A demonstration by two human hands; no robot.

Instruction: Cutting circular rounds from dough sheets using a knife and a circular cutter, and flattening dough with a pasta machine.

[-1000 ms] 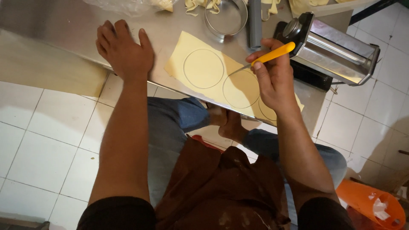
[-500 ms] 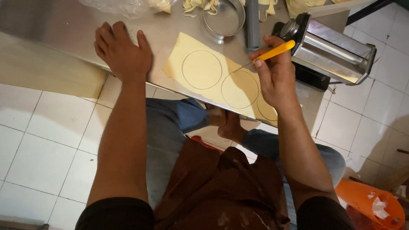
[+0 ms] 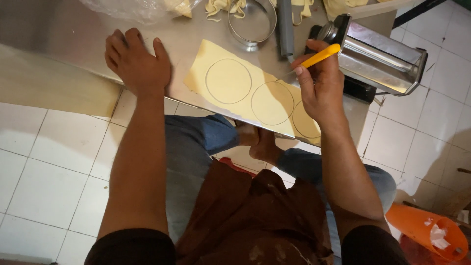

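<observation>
A pale yellow rolled sheet of dough (image 3: 255, 95) lies on the grey steel surface (image 3: 64, 44), running slantwise along its near edge, with three circles scored in it. The right hand (image 3: 321, 91) pinches a small knife with a yellow-orange handle (image 3: 319, 56) between thumb and fingers, its thin blade tip resting at the far rim of the middle circle (image 3: 273, 103). The left hand (image 3: 137, 61) lies flat on the bare surface just beyond the sheet's left corner, fingers slightly spread, holding nothing.

To work along a scored line well, the blade should probably stay shallow and trace the groove slowly, since thin dough drags and tears easily.

Room is tight on the right: a shiny metal pasta roller (image 3: 382, 54) stands just beside the knife hand. Behind the sheet sit a round metal cutter ring (image 3: 252, 22) and pale dough trimmings (image 3: 221, 7). The sheet's lower right corner reaches the near edge, by the third circle.
</observation>
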